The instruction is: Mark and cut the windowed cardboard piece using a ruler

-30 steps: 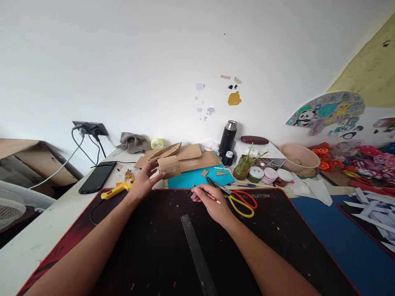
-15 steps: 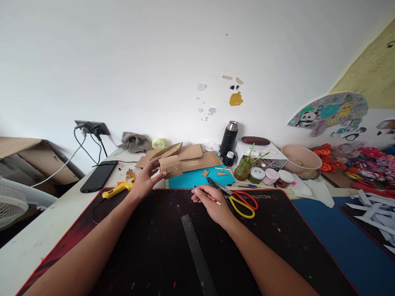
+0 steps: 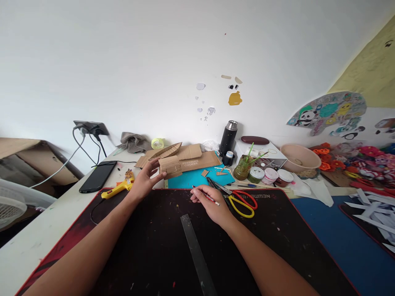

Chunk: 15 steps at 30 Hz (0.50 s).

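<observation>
- Little differs from half a second ago: the view shifts slightly, while both hands keep nearly the same pose.
- The left hand has its thumb and fingers at the left edge of the small cardboard piece, apparently pinching it, though some fingertips are hidden.
- That piece stands tilted at the far edge of the mat, in front of the larger flattened cardboard.
- The right hand, fingers curled together, pinches a red pencil, well apart from the piece.
- The blue sheet spreads behind, between the hands.
- A dark ruler lies on the mat between the forearms.
- Scissors with red and yellow handles lie just beside the right hand, crowding its outer side.
- A yellow glue gun lies left of the left hand, near the phone.
</observation>
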Each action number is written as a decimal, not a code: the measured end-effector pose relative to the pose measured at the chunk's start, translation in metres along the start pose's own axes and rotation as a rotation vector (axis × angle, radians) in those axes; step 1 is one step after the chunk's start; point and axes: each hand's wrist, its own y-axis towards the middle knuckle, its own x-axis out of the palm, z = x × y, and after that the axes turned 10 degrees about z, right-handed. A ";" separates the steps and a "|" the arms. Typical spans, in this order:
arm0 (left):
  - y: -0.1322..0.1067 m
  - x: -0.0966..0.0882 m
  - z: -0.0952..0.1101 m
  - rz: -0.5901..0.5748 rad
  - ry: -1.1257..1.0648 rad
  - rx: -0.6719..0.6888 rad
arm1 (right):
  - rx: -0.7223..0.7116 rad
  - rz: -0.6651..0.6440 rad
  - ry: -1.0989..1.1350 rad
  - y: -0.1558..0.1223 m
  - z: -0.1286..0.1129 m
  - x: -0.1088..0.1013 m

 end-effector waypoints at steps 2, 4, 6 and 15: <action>0.000 0.000 0.000 0.005 0.005 0.004 | 0.000 0.000 0.000 0.000 0.000 0.000; 0.000 0.000 -0.001 0.009 0.008 0.007 | -0.001 -0.001 -0.002 0.000 0.001 0.000; 0.000 0.000 -0.001 0.011 0.010 0.009 | -0.002 -0.004 -0.003 0.000 0.001 0.000; 0.000 0.000 -0.004 0.019 0.019 0.007 | -0.007 -0.011 -0.013 -0.001 0.000 0.000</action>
